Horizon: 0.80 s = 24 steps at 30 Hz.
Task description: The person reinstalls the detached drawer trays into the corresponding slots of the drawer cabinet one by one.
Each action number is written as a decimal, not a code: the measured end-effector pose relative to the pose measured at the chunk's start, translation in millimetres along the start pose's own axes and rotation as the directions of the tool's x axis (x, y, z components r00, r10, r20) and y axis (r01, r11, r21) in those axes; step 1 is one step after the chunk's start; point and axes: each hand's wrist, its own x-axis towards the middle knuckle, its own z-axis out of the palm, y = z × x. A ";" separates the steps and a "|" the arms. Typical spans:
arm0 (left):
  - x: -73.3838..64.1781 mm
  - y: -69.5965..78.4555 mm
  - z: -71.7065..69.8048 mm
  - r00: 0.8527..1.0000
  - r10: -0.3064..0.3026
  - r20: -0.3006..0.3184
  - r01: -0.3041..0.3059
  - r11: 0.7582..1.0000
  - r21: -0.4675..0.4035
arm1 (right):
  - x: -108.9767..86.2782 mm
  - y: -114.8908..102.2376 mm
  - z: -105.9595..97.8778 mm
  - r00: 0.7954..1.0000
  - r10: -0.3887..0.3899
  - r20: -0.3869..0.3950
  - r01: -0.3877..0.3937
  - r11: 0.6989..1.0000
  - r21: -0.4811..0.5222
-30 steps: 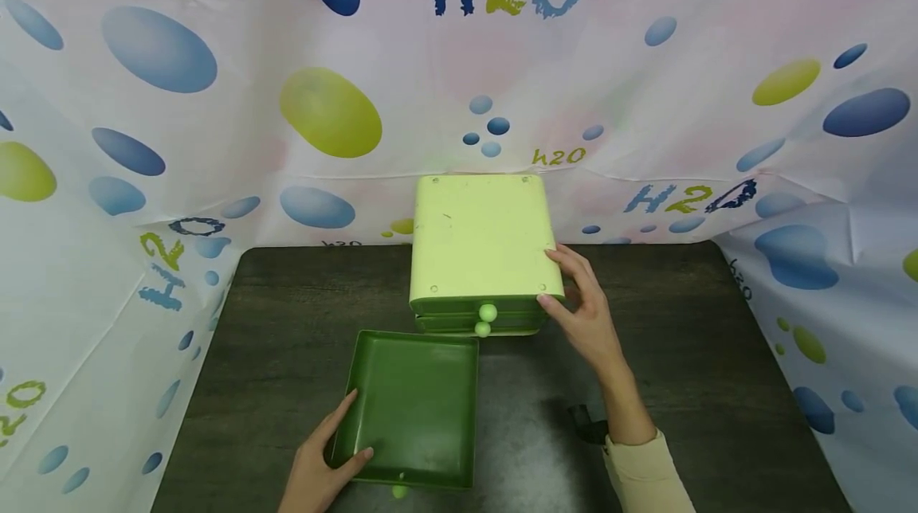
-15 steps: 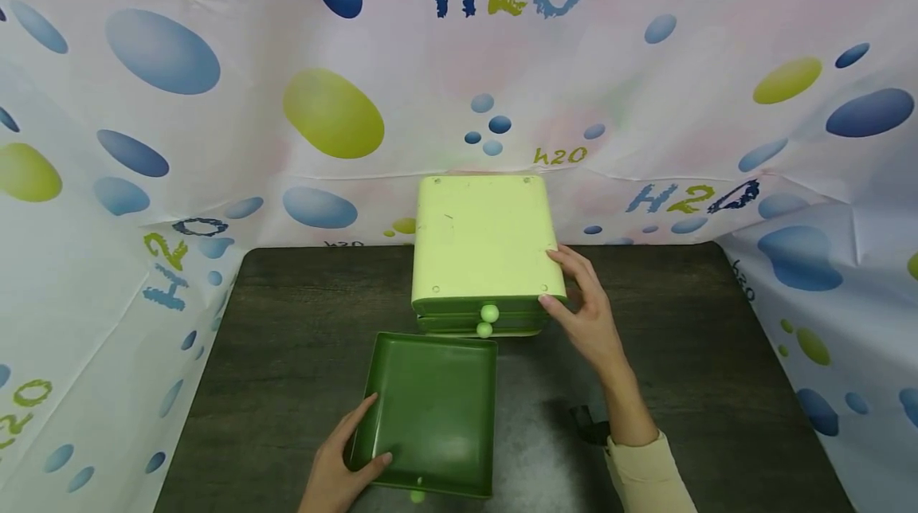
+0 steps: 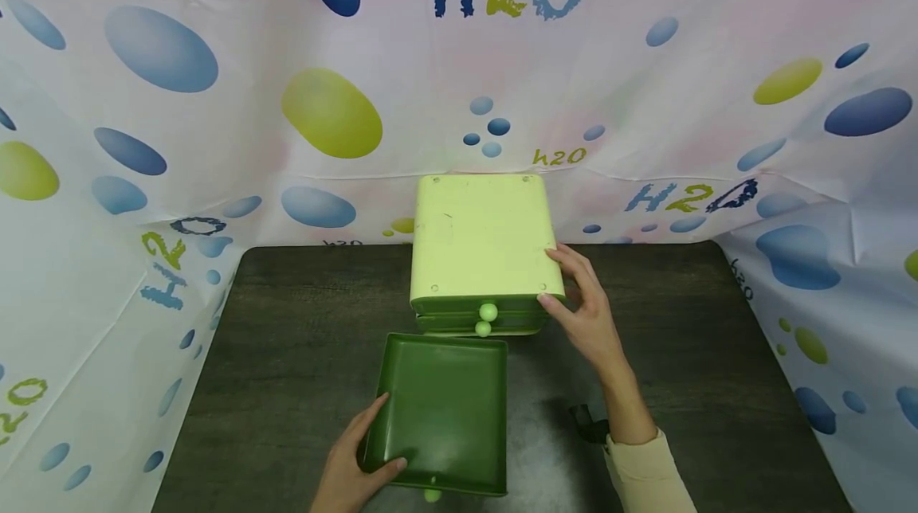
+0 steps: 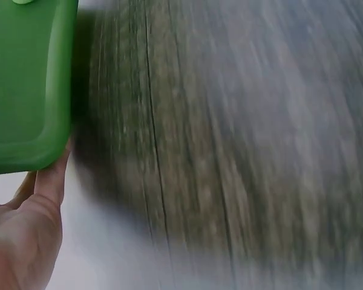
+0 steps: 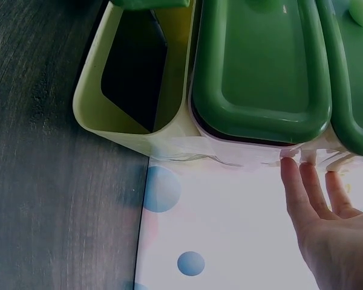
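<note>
My left hand (image 3: 351,461) holds a dark green drawer (image 3: 448,401) at its front left corner, thumb over the front rim and a finger along the left rim. Its inside is bare and a light green knob (image 3: 432,495) sits on the front. In the left wrist view the fingers lie behind the drawer's front panel (image 4: 24,78). Behind it stands a light green drawer cabinet (image 3: 484,234). My right hand (image 3: 591,322) rests on its right side, thumb at the front corner. The right wrist view shows fairly straight fingers touching the cabinet below two fitted drawer fronts (image 5: 260,72).
An open slot (image 5: 130,78) lies at one end of the cabinet, beside the fitted drawers. The dark wooden table (image 3: 308,338) reaches back to a patterned sheet (image 3: 237,99). A black strap (image 3: 590,425) shows at my right wrist.
My left hand has moved the drawer to the right, so it now lies more squarely before the cabinet. The right hand and the cabinet have stayed in place.
</note>
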 end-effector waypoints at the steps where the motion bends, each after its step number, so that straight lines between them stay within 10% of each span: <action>1: 0.5 -0.2 1.6 1.000 0.004 0.001 -0.004 1.000 0.000 | 0.1 -0.1 0.1 1.000 -0.001 0.001 0.001 1.000 0.001; 24: 5.7 1.6 19.8 0.999 0.034 -0.035 -0.035 0.999 -0.023 | -1.4 2.6 -0.8 1.000 0.011 -0.003 -0.011 1.000 -0.003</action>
